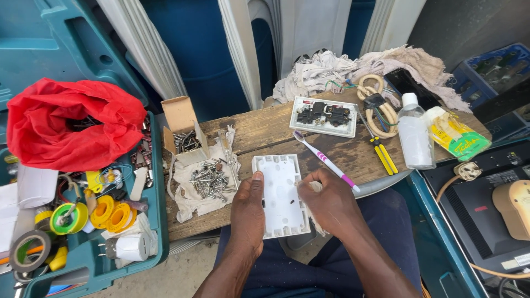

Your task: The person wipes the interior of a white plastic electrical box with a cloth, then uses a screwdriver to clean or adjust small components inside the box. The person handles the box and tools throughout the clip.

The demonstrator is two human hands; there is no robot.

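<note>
Both hands are on the white plate, a rectangular socket cover lying back-up at the near edge of the plank. Left hand pinches its left edge, thumb up near the top corner; right hand is curled round the right edge with fingers partly folded. Both closed on it, but it looks like a light hold, not a hard squeeze.

What's around: a pile of screws on a rag just left of the plate, a small cardboard box with more behind that. A toothbrush lies diagonally just beyond the right hand, then a yellow screwdriver, a clear bottle, and the socket insert at the far side. Blue toolbox with tape rolls and a red cloth at far left.

Risks as I see them: the plate hangs partly off the near edge over the lap, so if either hand slackens it could tip off. The screws are loose right beside the left wrist, so one nudge and they'd likely roll onto the floor. The toothbrush handle nearly touches the right knuckles and could easily get knocked.
</note>
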